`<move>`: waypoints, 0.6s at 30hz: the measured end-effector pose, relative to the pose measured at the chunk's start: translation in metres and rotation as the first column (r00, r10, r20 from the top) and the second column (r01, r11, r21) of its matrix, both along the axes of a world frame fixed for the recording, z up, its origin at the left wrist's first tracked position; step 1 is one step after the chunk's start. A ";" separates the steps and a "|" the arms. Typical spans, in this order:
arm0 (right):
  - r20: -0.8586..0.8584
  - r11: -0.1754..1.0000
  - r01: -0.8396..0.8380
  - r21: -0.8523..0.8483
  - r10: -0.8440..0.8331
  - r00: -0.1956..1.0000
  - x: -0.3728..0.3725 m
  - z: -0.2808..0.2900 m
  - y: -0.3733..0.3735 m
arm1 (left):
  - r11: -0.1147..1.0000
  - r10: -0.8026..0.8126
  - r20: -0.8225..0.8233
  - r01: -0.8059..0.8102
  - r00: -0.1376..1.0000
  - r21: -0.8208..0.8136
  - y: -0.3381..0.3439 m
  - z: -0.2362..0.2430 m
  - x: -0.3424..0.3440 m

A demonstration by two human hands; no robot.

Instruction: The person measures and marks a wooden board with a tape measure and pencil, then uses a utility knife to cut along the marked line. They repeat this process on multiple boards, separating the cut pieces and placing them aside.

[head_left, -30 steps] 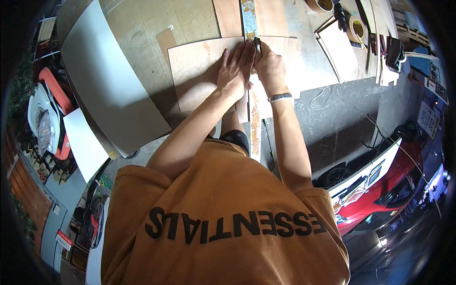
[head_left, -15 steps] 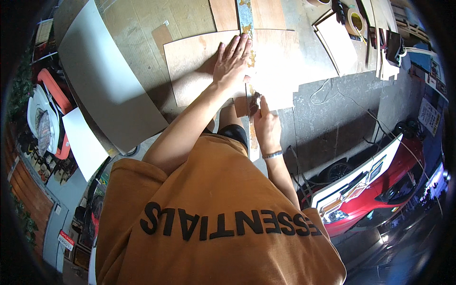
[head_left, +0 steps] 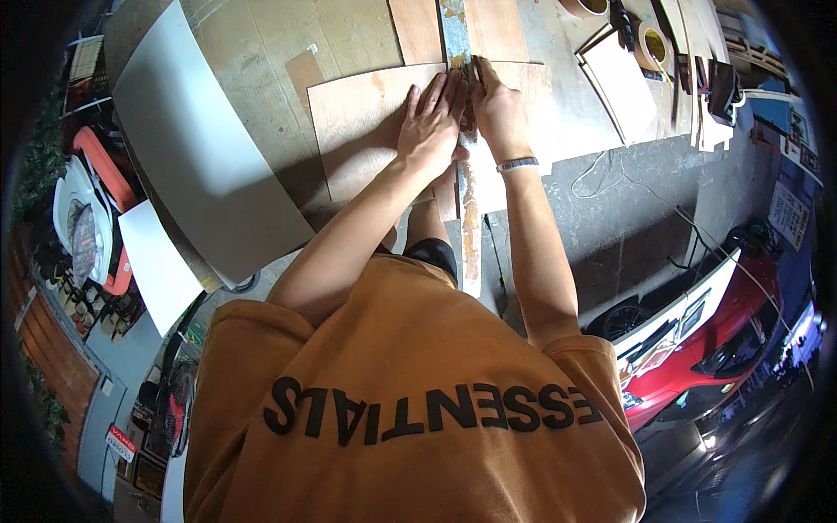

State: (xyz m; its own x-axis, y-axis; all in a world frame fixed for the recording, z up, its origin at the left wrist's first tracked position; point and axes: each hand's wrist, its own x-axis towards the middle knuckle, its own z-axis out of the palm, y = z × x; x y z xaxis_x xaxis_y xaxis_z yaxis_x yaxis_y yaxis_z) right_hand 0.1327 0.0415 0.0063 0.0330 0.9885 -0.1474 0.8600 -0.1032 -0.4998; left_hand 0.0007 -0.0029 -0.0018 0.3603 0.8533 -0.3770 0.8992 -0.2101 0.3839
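Note:
A long, worn metal straightedge (head_left: 471,225) lies lengthwise across a light plywood sheet (head_left: 349,113), which rests over another plywood piece (head_left: 497,30) and overhangs the table's near edge. My left hand (head_left: 427,126) lies spread on the sheet, fingertips against the straightedge's left side. My right hand (head_left: 503,118), wearing a wristband, is closed on a small dark tool, mostly hidden by the fingers, beside the straightedge's right side near the sheet's far edge.
The worktable (head_left: 261,48) holds a large white sheet (head_left: 187,122) on the left, stacked thin boards (head_left: 615,91) and tape rolls (head_left: 652,45) on the right. A cable (head_left: 595,179) hangs below. A red car (head_left: 732,344) and a leaning white board (head_left: 680,318) are at lower right.
Half a second ago my right hand was at the near end of the straightedge; it is now back at the far end, as a second ago. My left hand stays pressed on the sheet.

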 end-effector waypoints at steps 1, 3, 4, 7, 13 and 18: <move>0.025 1.000 -0.028 -0.015 0.028 0.999 -0.001 -0.003 0.000 | 1.000 0.016 0.024 -0.016 1.000 -0.011 0.001 0.001 0.000; 0.020 0.998 -0.044 -0.041 0.045 0.999 -0.002 -0.006 -0.002 | 1.000 0.019 0.028 -0.019 0.999 0.007 0.001 0.003 0.000; -0.010 0.998 -0.033 -0.052 0.033 0.999 -0.003 -0.006 -0.004 | 1.000 0.019 0.027 -0.019 0.999 0.009 0.001 0.002 0.000; 0.015 0.997 -0.057 -0.047 0.058 0.998 -0.004 -0.001 -0.011 | 0.999 0.023 0.015 -0.023 1.000 0.024 0.000 0.000 -0.001; -0.036 1.000 -0.020 -0.024 0.019 0.999 0.004 0.017 -0.073 | 0.992 -0.029 -0.167 0.049 0.986 0.119 -0.004 -0.009 0.001; 0.042 0.981 0.063 -0.186 -0.056 0.998 0.013 0.034 -0.158 | 0.996 0.034 0.085 -0.040 0.996 0.074 -0.004 -0.011 -0.001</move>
State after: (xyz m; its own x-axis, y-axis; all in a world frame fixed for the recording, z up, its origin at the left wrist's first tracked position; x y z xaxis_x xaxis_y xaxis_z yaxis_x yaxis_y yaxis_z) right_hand 0.1455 -0.1167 0.0400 0.0996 0.9398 -0.3270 0.8666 -0.2434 -0.4356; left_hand -0.0007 -0.0074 -0.0123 0.3555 0.8917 -0.2803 0.8721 -0.2086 0.4426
